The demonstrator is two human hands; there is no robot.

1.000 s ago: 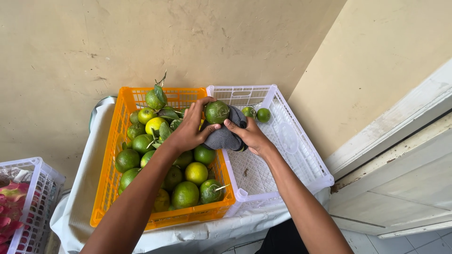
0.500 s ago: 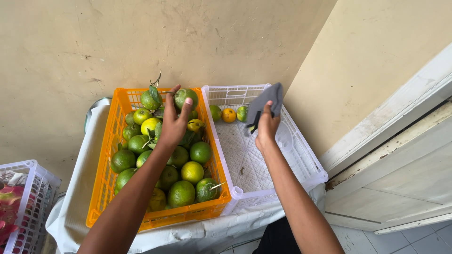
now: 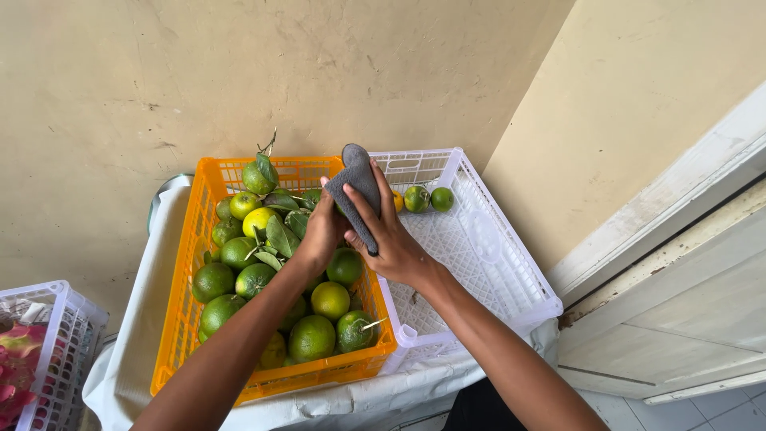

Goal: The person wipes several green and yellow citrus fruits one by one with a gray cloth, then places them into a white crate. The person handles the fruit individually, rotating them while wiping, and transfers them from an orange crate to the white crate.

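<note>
Right hand (image 3: 396,239) grips a grey cloth (image 3: 357,191), wrapped over fruit at the crates' shared rim | left hand (image 3: 323,231) cups a green citrus, mostly hidden, steadying it against the cloth | orange crate (image 3: 185,311) at 9 o'clock full of green citrus (image 3: 311,337) | white crate (image 3: 511,275) at 3 o'clock holds three at 12 o'clock | no labels visible

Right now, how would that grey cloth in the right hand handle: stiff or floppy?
Likely floppy: the grey cloth drapes and folds over the right hand. Probably light, since the fingers pinch it loosely. Unlikely to roll, unlike the round fruit in the orange crate.
</note>
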